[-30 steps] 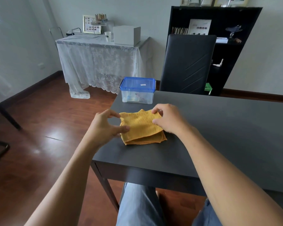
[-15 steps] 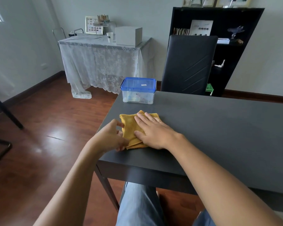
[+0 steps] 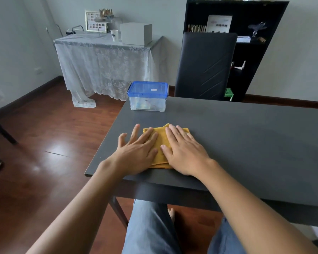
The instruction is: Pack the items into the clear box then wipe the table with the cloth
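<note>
A folded yellow cloth (image 3: 162,139) lies flat near the left front corner of the dark grey table (image 3: 246,140). My left hand (image 3: 136,153) rests palm down on the cloth's left part, its fingers spread and partly on the table. Palm down too, my right hand (image 3: 184,153) covers the cloth's right part. The clear box (image 3: 148,99) with its blue lid shut stands at the table's far left corner, with several small items inside it.
A black chair (image 3: 204,66) stands behind the table's far edge. A black shelf (image 3: 255,52) is behind it. At the back left, a lace-covered side table (image 3: 103,61) carries a white box and a cup. The wooden floor lies to the left.
Both hands went from pinching the cloth's edges to lying flat on it. The left hand moved onto the cloth. The cloth is now folded smaller.
</note>
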